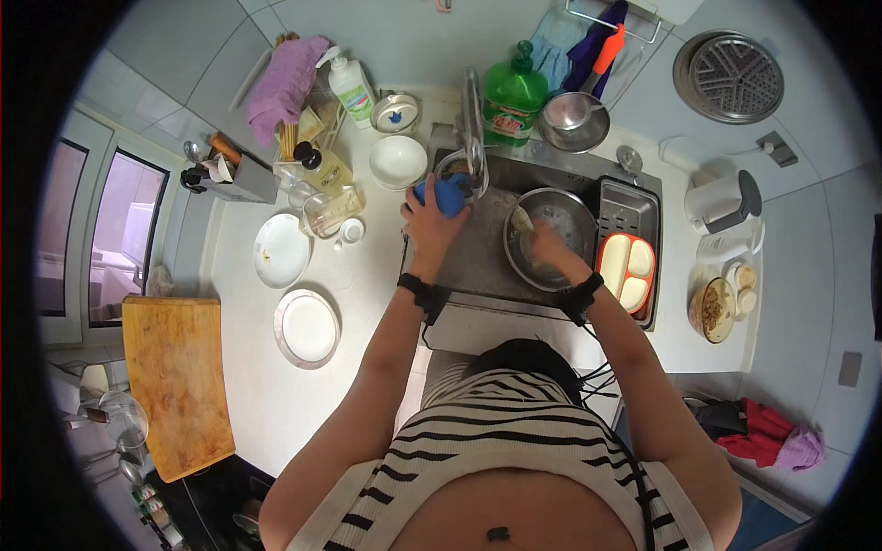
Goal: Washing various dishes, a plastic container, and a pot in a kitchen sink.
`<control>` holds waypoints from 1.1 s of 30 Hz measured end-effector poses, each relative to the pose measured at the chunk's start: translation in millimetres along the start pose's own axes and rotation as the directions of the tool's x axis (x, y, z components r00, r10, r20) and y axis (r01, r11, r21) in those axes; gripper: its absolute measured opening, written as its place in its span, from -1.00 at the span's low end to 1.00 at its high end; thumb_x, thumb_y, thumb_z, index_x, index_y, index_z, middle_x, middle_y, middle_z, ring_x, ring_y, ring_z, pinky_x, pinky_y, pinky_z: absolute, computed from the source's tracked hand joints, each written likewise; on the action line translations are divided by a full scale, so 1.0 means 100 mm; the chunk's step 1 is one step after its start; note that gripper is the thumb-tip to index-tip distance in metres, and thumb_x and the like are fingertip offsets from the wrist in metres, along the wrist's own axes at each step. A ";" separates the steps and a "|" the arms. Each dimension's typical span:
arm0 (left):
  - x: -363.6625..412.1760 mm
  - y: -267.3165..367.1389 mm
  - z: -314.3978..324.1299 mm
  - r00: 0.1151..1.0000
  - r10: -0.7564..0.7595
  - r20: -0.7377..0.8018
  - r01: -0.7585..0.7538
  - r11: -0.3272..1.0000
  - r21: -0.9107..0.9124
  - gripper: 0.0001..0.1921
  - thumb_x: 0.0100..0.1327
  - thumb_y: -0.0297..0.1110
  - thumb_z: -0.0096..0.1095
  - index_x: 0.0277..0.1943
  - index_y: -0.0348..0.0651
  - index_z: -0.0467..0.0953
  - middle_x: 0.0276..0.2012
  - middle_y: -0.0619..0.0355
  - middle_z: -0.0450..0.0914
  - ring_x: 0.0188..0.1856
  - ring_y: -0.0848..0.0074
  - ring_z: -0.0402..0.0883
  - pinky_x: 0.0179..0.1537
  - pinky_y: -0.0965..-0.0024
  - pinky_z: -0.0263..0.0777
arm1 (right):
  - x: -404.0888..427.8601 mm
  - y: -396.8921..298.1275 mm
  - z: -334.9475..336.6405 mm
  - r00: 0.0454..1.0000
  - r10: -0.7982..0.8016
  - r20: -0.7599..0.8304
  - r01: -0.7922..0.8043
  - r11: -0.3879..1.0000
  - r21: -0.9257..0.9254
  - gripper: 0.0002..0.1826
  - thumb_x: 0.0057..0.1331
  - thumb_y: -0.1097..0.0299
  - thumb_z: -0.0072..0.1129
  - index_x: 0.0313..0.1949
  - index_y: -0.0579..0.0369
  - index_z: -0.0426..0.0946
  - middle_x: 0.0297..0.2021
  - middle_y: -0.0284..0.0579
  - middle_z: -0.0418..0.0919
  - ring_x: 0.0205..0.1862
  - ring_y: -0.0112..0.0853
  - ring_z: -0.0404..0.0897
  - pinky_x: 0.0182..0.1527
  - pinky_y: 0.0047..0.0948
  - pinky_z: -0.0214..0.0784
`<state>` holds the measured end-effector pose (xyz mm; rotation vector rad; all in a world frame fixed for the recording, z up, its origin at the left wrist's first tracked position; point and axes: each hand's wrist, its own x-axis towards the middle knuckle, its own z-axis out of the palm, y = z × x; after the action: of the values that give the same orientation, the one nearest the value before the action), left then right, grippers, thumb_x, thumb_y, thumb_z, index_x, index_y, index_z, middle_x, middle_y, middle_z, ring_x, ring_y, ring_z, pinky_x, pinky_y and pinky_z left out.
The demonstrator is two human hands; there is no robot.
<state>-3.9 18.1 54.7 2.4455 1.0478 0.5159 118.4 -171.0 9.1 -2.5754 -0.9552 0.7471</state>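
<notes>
My left hand (433,224) grips a round blue object (441,198), perhaps a small bowl or lid, beside the faucet (474,124) over the sink's left part. Inside a round metal basin (582,213) in the sink (468,241), my right hand (548,244) reaches down; a pale sponge or cloth (521,219) lies near its fingers, and whether the hand holds it I cannot tell. Liquid with some foam shows in the basin. Right of the basin, a cream divided plate with a red rim (626,268) rests against a metal drain basket (626,206).
Behind the sink stand a green detergent bottle (515,100) and a metal bowl (575,127). White bowls (398,162), plates (306,329) and bottles (327,172) occupy the left counter, near a wooden cutting board (179,386). To the right are a kettle (720,200) and a food bowl (713,310).
</notes>
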 end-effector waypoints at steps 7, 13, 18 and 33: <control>-0.13 -0.14 0.57 0.872 -0.196 0.449 0.475 0.561 -0.677 -0.20 -0.08 0.10 0.25 0.17 -0.06 0.09 -0.02 -0.09 0.28 -0.11 0.17 0.43 -0.11 0.17 0.34 | -0.15 -0.68 -0.09 0.840 -0.390 -0.377 0.538 0.686 0.490 -0.50 0.22 0.53 -0.25 0.18 0.10 0.05 0.13 0.01 0.16 0.17 -0.20 0.15 0.15 -0.45 -0.04; -0.27 0.01 0.43 0.620 0.142 0.772 0.784 -0.075 -0.616 -0.35 0.07 0.23 -0.05 0.09 -0.07 0.21 -0.04 0.06 0.39 -0.10 0.28 0.45 -0.16 0.13 0.38 | -0.11 -0.79 0.16 0.890 -0.249 -0.381 0.455 0.469 0.757 -0.53 0.20 0.56 -0.27 0.15 0.15 0.10 0.10 -0.02 0.21 0.14 -0.32 0.18 0.14 -0.48 -0.02; -0.28 0.05 0.01 0.563 0.258 0.785 0.825 -0.238 -0.513 -0.30 0.08 0.33 -0.28 0.09 -0.06 0.23 -0.04 0.05 0.40 -0.08 0.20 0.44 -0.16 0.09 0.38 | -0.14 -0.79 -0.13 0.965 -0.099 -0.243 0.263 0.324 0.909 -0.59 0.16 0.61 -0.29 0.04 0.20 0.24 -0.04 -0.09 0.34 0.01 -0.39 0.30 0.05 -0.51 0.10; -0.22 0.04 -0.10 0.545 0.354 0.760 0.838 -0.194 -0.510 -0.29 0.07 0.28 -0.24 0.14 -0.09 0.14 0.04 -0.03 0.30 -0.01 0.14 0.38 -0.09 0.01 0.32 | -0.04 -0.74 -0.38 0.976 -0.175 -0.126 0.178 0.322 0.930 -0.60 0.23 0.32 -0.08 0.07 0.09 0.23 -0.04 -0.24 0.35 -0.01 -0.44 0.30 0.05 -0.50 0.05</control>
<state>-20.8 1.4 61.3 0.5175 0.3656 -0.0921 99.1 -122.8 74.1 -1.3752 -0.4943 0.8684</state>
